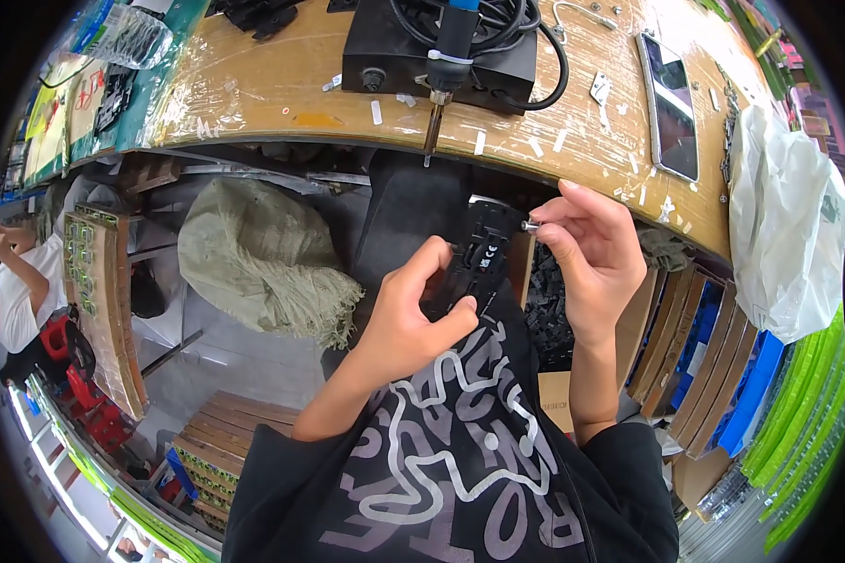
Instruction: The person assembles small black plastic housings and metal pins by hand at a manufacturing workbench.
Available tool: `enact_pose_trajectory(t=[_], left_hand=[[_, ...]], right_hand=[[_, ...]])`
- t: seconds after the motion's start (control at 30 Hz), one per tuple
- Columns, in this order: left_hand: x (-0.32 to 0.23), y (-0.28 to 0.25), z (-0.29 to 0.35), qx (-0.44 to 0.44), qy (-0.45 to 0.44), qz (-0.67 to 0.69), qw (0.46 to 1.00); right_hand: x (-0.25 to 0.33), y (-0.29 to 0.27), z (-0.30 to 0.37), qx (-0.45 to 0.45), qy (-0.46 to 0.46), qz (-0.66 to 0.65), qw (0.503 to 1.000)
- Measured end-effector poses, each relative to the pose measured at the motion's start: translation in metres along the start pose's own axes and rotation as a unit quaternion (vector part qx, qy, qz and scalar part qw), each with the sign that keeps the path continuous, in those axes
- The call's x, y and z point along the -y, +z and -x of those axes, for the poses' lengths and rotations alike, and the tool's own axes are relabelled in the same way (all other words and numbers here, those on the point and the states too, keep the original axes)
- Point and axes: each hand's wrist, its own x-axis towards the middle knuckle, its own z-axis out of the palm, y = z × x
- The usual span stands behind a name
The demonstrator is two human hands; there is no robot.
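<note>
My left hand [411, 314] grips a black plastic housing [483, 255] with small white markings, holding it over my lap below the table edge. Thumb and fingers of my right hand [599, 253] are pinched on a small silver metal piece [530, 226], like a pin or screw, right at the housing's upper right side. Whether the piece touches the housing is hard to tell. Above the hands, an electric screwdriver [449, 56] with a blue and black body points its bit down past the table edge, held by neither hand.
On the table [253, 94] stand a black box [366, 70] with coiled cable and a phone [671, 108], among paper scraps. A white plastic bag [784, 220] hangs at the right. Black parts [549, 319] fill a carton beside my right forearm. A person [30, 281] sits far left.
</note>
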Motion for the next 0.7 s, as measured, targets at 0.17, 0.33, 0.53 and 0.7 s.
enact_pose_trajectory(t=[0.17, 0.33, 0.53, 0.7], left_hand=[[-0.0037, 0.0007, 0.0001, 0.024, 0.022, -0.108, 0.994], [-0.0047, 0.0013, -0.0013, 0.023, 0.005, -0.124, 0.992], [0.0005, -0.0002, -0.0007, 0.026, 0.006, -0.132, 0.991], [-0.0008, -0.0005, -0.0001, 0.035, 0.01, -0.158, 0.987]], right_hand=[[-0.0039, -0.0003, -0.0021, 0.017, -0.059, 0.096, 0.993], [-0.0059, -0.0025, -0.0055, 0.073, -0.131, 0.193, 0.97], [-0.007, -0.0031, -0.0042, 0.08, -0.153, 0.216, 0.961], [-0.0049, -0.0058, -0.0063, 0.077, -0.148, 0.224, 0.96]])
